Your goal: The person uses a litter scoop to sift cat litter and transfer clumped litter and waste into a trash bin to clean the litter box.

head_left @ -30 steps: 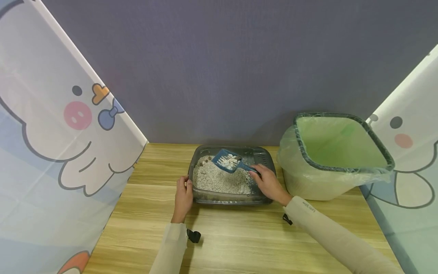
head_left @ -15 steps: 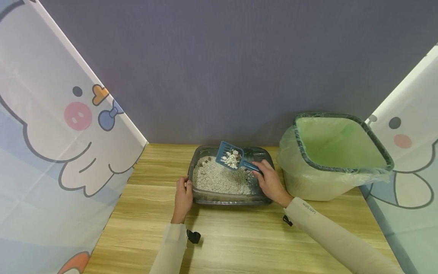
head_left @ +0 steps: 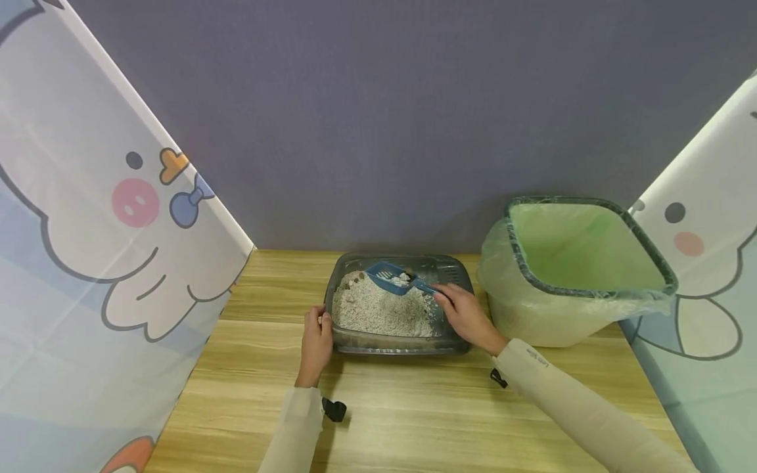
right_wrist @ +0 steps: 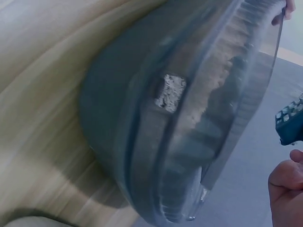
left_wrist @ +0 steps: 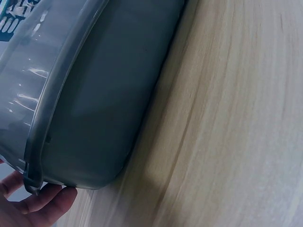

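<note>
A dark grey see-through litter box (head_left: 402,345) stands on the table, holding pale cat litter (head_left: 378,315). My right hand (head_left: 467,318) grips the handle of a blue slotted litter scoop (head_left: 387,286). The scoop is held above the litter, with some white litter and a dark lump in it. At the box's left end, my left hand (head_left: 317,338) holds the rim. In the left wrist view its fingers (left_wrist: 54,205) curl under the box's rim at a corner. The scoop (right_wrist: 289,128) and part of the right hand (right_wrist: 289,182) show at the right wrist view's edge.
A large bin (head_left: 538,318) lined with a greenish see-through bag stands right of the box, close to the right hand. Small brown lumps (head_left: 357,278) lie in the litter's far left. A grey wall (head_left: 378,131) rises behind the table (head_left: 414,420).
The scoop swung right and tipped up, then came back left and flatter. It holds less litter than before. The left hand and the box have stayed in place.
</note>
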A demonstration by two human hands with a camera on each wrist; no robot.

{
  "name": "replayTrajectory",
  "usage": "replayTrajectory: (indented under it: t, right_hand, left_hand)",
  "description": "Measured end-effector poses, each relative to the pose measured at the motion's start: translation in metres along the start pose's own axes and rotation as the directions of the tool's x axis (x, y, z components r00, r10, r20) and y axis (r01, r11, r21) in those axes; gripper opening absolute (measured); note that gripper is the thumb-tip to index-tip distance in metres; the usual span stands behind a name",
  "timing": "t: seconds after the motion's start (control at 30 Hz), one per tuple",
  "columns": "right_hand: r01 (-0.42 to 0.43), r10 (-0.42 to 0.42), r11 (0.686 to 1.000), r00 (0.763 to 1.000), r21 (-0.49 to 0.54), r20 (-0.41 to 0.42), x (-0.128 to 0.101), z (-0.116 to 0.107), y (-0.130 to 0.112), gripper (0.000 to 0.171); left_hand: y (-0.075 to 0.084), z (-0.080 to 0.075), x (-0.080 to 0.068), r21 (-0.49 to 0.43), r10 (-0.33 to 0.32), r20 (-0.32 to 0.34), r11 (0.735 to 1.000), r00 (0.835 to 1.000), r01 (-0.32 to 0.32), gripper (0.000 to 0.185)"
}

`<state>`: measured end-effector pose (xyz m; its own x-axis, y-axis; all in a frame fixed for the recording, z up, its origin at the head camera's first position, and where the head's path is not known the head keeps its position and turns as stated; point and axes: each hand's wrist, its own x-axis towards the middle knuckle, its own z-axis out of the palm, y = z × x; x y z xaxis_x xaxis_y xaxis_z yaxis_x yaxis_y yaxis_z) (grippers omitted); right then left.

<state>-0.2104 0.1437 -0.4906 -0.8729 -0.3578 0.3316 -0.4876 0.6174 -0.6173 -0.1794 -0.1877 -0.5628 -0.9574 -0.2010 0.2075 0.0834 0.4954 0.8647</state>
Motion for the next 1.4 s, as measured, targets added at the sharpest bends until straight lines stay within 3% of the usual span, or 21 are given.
replayTrajectory:
  t: [0.97, 1.2, 1.4]
  right_hand:
    - [0.009, -0.004, 0.999, 0.992, 0.043, -0.124, 0.002, -0.012, -0.009, 0.032]
    - [0.040, -0.033, 0.998, 0.987, 0.042, -0.155, 0.006, -0.042, -0.033, 0.032]
    - [0.095, -0.098, 0.995, 0.967, -0.022, -0.236, 0.008, -0.087, -0.054, 0.030]
  left_hand:
    - [0.000, 0.001, -0.001, -0.010, -0.016, -0.006, 1.000, 1.000, 0.016, 0.038]
    - [0.001, 0.000, -0.002, -0.010, -0.020, 0.000, 1.000, 1.000, 0.020, 0.039]
    - [0.003, -0.001, -0.002, -0.002, -0.019, -0.003, 1.000, 1.000, 0.019, 0.039]
